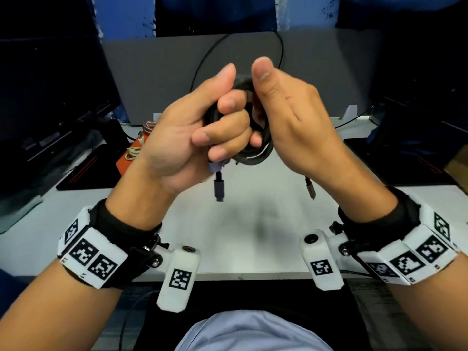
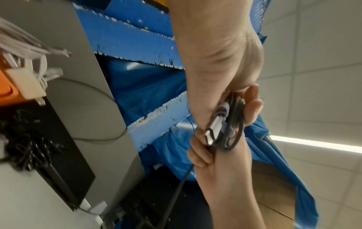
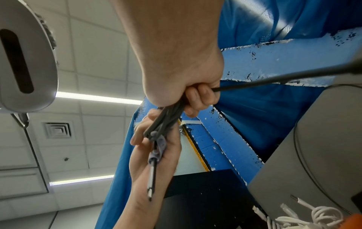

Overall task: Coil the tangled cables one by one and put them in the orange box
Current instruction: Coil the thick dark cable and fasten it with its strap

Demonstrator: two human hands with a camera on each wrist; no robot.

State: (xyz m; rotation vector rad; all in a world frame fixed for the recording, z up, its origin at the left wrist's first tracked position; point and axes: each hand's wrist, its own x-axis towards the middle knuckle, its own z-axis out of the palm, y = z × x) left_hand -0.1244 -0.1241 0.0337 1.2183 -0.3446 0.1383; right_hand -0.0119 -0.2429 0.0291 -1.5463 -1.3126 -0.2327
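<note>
Both hands hold a black cable coil in the air above the white desk. My left hand curls its fingers round the coil's left side, thumb up. My right hand grips the right side, its fingers wrapped round the strands. A plug below a purple strap hangs under the left hand, and a second plug dangles under the right. The orange box lies behind my left hand and holds light-coloured cables. It is mostly hidden.
A dark monitor stands at the left and a grey panel with a thin black wire loop at the back. A dark cable tangle lies on the desk near the box. A black mat covers the right.
</note>
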